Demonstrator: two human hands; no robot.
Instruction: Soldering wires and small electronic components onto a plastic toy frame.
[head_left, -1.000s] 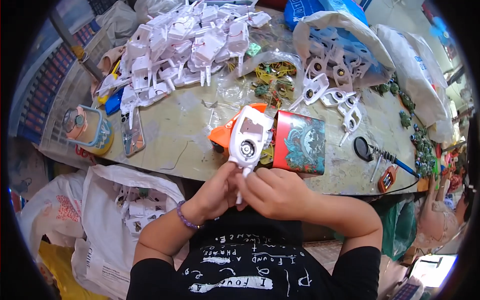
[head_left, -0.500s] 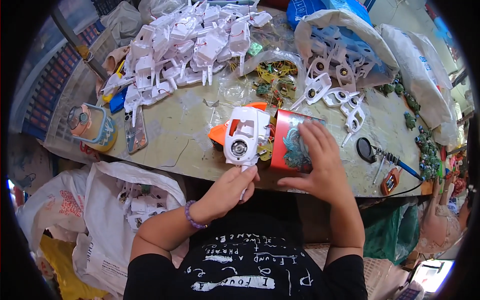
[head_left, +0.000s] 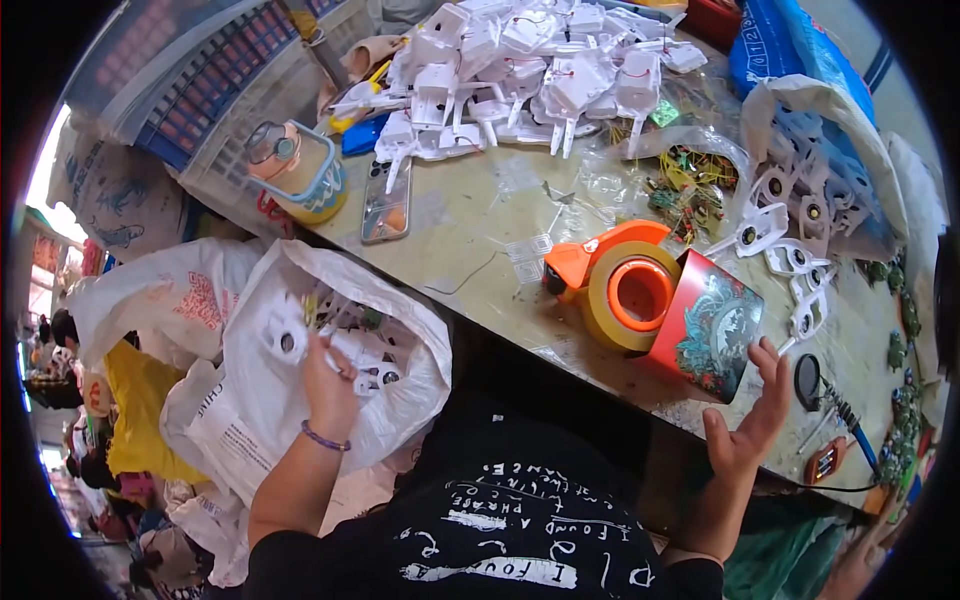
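My left hand is over the mouth of a white woven sack at the left of the table. Its fingers are closed on the narrow handle of a white plastic housing with a round dark speaker, slightly blurred. More white housings lie inside the sack. My right hand hangs open above the table edge, fingers spread, holding nothing. Nearest to it is a red box with a teal pattern. Against the box stands an orange tape dispenser with a wide roll of tape.
A heap of white plastic housings covers the back of the table. Wired circuit boards lie in a clear bag beside a sack of white frames. A phone, a drink jar and a soldering iron are also there.
My left hand has carried the white housing from above the table to the sack at the left. My right hand has come off the red box. The view has swung left.
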